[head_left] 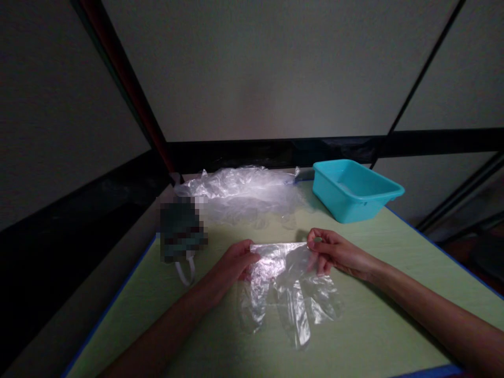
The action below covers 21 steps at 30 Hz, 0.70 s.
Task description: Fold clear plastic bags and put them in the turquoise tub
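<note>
A clear disposable plastic glove (pixel 275 265) is stretched between my two hands above the table, its finger parts hanging toward me. My left hand (pixel 238 260) pinches one end of its straight upper edge. At the other end of that edge, my right hand (pixel 331 251) grips the film between thumb and fingers. Behind my hands spreads a crumpled heap of similar clear plastic (pixel 240 189) along the far side of the table.
A turquoise plastic basin (pixel 346 202) stands at the back right of the pale green table (pixel 374 325). On the left lies a dark, pixelated item (pixel 181 233) with a white strap (pixel 185 270). Light panels (pixel 275 73) rise behind the table.
</note>
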Available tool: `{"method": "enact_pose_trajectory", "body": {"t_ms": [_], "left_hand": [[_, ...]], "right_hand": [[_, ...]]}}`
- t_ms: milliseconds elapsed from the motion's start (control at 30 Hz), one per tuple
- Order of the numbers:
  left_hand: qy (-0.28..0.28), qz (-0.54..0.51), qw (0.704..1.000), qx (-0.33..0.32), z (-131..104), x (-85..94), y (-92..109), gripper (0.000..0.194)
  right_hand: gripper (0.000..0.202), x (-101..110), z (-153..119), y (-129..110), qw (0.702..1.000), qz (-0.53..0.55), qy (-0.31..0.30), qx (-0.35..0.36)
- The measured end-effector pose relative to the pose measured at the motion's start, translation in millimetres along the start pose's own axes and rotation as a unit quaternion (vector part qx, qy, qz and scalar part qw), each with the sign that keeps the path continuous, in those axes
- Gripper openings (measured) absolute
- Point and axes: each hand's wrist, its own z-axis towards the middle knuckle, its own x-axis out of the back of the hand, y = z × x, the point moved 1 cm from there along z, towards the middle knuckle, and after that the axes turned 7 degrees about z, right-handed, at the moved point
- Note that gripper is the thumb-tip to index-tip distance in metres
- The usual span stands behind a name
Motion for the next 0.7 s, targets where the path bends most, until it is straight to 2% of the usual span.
{"method": "enact_pose_trajectory", "body": {"t_ms": [100, 200, 333, 467, 533, 600, 667, 700], "left_hand": [[0.027, 0.046, 0.998, -0.014, 4, 4.6, 5, 0.016], [0.048, 0.085, 0.994, -0.042, 18, 9.0, 10, 0.014], [0.044, 0.129, 0.986, -0.095, 48, 6.1, 16, 0.009], [0.06, 0.157, 0.969, -0.182, 67, -9.6, 29, 0.024], [0.089, 0.165, 0.956, -0.224, 68, -15.5, 35, 0.032], [0.117, 0.17, 0.946, -0.25, 62, -15.2, 38, 0.033], [0.137, 0.171, 0.941, -0.257, 53, -8.0, 35, 0.028], [0.144, 0.171, 0.94, -0.256, 48, -2.3, 31, 0.025]], "right_hand": [[0.027, 1, -1, -1, 1.0, -0.015, 0.009, -0.009], [0.027, 1, -4, -2, 0.999, -0.039, -0.007, -0.025], [0.025, -1, -10, -1, 0.992, -0.073, -0.091, -0.054], [0.027, 5, -19, -3, 0.965, -0.117, -0.197, -0.128], [0.027, 11, -23, -8, 0.953, -0.159, -0.209, -0.149], [0.028, 17, -24, -15, 0.957, -0.225, -0.16, -0.09], [0.028, 19, -21, -23, 0.949, -0.304, -0.071, 0.051], [0.027, 18, -18, -26, 0.93, -0.343, -0.039, 0.129]]}}
